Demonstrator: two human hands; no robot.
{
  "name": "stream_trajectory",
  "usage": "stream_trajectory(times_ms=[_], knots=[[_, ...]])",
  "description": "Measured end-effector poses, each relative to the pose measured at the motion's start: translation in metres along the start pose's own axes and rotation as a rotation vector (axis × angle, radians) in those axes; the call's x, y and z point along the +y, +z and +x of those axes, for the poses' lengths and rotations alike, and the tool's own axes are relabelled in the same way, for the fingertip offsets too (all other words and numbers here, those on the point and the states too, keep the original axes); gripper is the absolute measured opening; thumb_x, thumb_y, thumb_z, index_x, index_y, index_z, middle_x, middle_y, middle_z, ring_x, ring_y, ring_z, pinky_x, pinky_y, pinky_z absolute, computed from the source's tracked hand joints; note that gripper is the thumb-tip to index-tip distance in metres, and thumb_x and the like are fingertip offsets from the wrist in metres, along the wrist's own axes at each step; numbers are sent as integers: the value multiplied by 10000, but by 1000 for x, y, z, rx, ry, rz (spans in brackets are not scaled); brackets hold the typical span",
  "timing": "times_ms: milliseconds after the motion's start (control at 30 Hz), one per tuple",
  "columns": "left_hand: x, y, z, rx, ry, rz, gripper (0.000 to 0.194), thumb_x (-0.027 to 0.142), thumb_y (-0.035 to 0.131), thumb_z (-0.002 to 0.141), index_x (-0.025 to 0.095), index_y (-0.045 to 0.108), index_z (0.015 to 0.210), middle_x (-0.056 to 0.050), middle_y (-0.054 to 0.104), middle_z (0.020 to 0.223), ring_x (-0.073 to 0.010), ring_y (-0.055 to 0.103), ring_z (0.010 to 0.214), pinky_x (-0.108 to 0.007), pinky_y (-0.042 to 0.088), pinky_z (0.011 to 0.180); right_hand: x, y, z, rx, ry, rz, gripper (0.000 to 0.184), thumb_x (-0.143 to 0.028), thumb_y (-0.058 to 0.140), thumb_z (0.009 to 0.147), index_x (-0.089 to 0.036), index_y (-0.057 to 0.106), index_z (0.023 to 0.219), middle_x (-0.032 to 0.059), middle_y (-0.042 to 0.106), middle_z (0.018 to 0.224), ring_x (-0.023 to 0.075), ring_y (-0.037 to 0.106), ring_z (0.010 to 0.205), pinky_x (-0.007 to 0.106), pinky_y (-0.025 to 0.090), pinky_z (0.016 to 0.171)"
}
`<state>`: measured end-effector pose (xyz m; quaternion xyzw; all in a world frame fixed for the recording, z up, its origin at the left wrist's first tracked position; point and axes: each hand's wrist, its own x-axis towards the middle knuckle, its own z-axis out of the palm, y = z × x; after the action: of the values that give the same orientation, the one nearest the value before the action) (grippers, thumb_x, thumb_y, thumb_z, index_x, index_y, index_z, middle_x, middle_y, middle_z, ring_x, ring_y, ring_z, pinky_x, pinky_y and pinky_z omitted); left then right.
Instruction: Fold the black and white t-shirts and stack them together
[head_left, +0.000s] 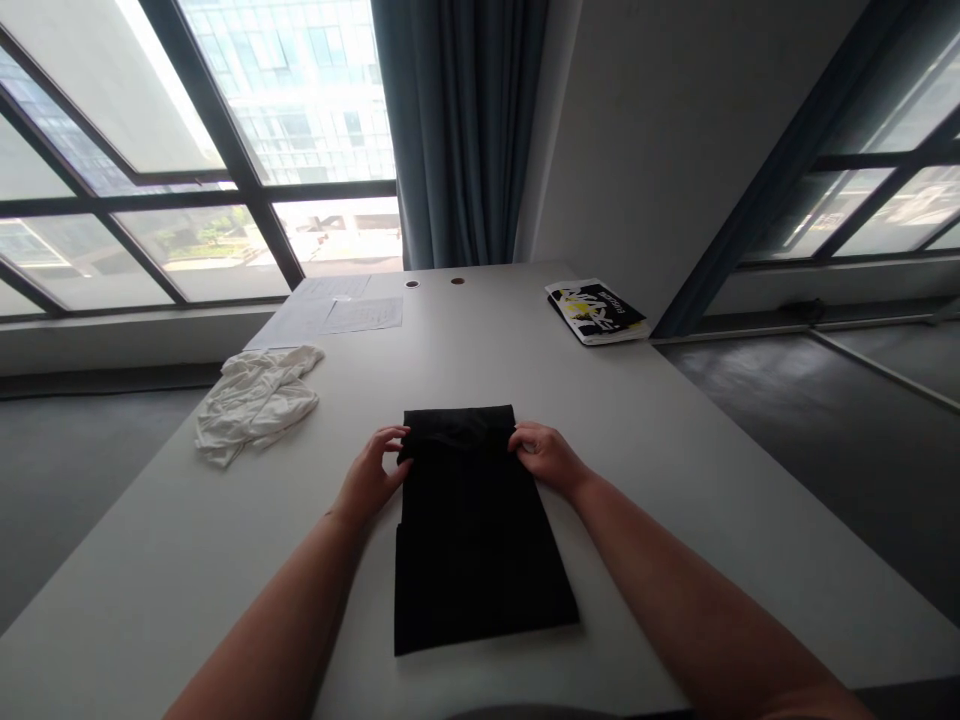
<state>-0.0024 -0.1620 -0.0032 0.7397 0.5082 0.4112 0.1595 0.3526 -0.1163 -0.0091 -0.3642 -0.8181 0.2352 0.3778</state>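
A black cloth [480, 540], probably a garment, lies folded into a long rectangle on the white table, its near edge slightly wider than its far end. At the far end a short flap is turned over on top and looks a little rumpled. My left hand [371, 472] pinches the left edge of that flap between thumb and fingers. On the opposite side, my right hand [546, 455] grips the flap's right edge with curled fingers. Both forearms reach in from the bottom of the view. What lies between the cloth's layers is hidden.
A crumpled white cloth [259, 400] rests near the table's [465, 350] left edge. Papers [364, 315] lie at the far left, and a black, white and yellow printed packet [596, 310] at the far right. Two cable holes sit near the back, before a blue curtain [461, 130].
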Motion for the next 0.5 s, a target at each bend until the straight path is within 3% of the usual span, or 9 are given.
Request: stream_trajectory(times_ms=[100, 233, 400, 500], knots=[[-3, 2, -8, -135, -50, 33, 655, 158, 644, 854, 324, 459, 1460, -42, 661, 1312, -155, 716, 952, -386, 604, 972, -1, -2, -8, -36, 55, -21, 200, -59, 577, 777, -215, 665, 867, 9, 639, 887, 176, 609, 843, 279, 482, 806], [-1, 4, -6, -239, -21, 196, 486, 178, 642, 855, 301, 641, 1325, -56, 663, 1298, -236, 658, 1170, -419, 557, 1066, -3, -2, -9, -28, 70, -52, 551, -32, 599, 739, -246, 637, 1245, 3, 635, 958, 182, 601, 870, 310, 485, 866], [11, 3, 0, -259, 9, 254, 330, 156, 549, 908, 290, 731, 1148, -31, 708, 1156, -200, 687, 1060, -355, 575, 996, 0, -2, -6, -45, -53, -163, 363, 20, 570, 717, -221, 732, 933, 38, 639, 936, 217, 587, 943, 346, 480, 891], [24, 2, -1, -234, 57, 249, 319, 170, 534, 933, 297, 721, 1158, -28, 704, 1164, -181, 688, 1041, -319, 569, 972, 4, -4, -7, 3, -37, -198, 339, 16, 587, 732, -217, 740, 925, 42, 652, 930, 223, 591, 937, 357, 486, 884]])
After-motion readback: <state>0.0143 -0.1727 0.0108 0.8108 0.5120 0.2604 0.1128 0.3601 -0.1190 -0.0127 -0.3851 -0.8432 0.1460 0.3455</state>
